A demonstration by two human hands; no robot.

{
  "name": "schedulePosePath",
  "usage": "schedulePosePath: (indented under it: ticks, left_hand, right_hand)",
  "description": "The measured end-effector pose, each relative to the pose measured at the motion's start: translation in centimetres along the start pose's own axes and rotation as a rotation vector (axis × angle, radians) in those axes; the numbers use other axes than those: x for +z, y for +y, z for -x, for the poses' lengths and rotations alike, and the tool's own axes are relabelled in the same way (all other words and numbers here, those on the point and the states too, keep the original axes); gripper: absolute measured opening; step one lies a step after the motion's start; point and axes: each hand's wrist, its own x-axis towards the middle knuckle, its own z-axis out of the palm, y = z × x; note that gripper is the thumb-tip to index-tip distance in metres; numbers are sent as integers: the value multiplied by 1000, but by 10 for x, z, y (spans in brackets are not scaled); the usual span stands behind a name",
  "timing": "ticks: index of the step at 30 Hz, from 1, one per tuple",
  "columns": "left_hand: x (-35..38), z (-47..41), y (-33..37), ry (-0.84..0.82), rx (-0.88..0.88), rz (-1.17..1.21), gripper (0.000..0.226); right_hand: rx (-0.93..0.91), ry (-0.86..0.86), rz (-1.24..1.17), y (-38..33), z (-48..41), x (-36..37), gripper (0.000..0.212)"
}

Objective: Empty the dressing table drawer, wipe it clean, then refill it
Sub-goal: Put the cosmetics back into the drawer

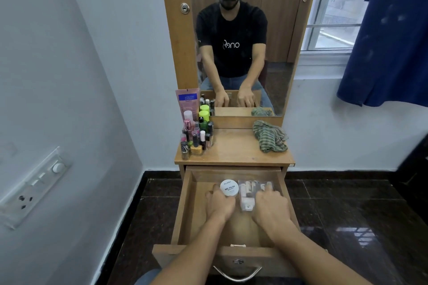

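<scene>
The wooden drawer [187, 203] of the dressing table is pulled fully out below the tabletop [234, 152]. Inside it, at the back, lie a round white nail polish remover tub [229, 188] and a clear plastic case [249, 194] of small white items. My left hand [220, 203] is inside the drawer with its fingers round the near side of the tub. My right hand [269, 207] rests on the right part of the clear case, fingers bent over it. A green striped cloth [269, 137] lies crumpled on the tabletop's right side.
Several nail polish and cosmetic bottles [196, 136] stand clustered on the tabletop's left, with a pink pouch [187, 99] behind them against the mirror [240, 37]. A wall with a switchboard [34, 187] is at the left. Blue curtain [389, 37] hangs at the right. Dark tiled floor surrounds the table.
</scene>
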Motion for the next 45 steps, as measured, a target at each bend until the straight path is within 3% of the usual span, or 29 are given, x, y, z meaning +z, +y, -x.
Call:
schedulePosePath:
  ticks: [5,8,14,29,36,40,42,45]
  left_hand:
    - [-26,3,-5,78,102,-144,39]
    - [-37,9,-16,126,170,-250,33]
    - [-46,11,-36,210,282,-334,22]
    - [-38,-1,-41,333,281,-286,28]
    - [-52,8,-36,529,277,45,20]
    - [-74,7,-42,635,33,516,25]
    - [-83,1,-52,591,-114,711,27]
    - [-88,1,-61,499,-189,907,30]
  right_hand:
    - [-151,290,-435,-48,-27,-75,28]
    - [-241,382,-566,-83,-49,-112,23]
    - [-283,405,-556,-118,-75,-131,31]
    - [-341,374,-407,-133,-100,-123,19]
    - [-320,371,-562,-126,-88,-134,8]
    - [-336,433,-662,-104,-64,-133,12]
    - [-361,385,-686,-95,-46,-119,11]
    - [-376,242,-659,-88,-19,-86,8]
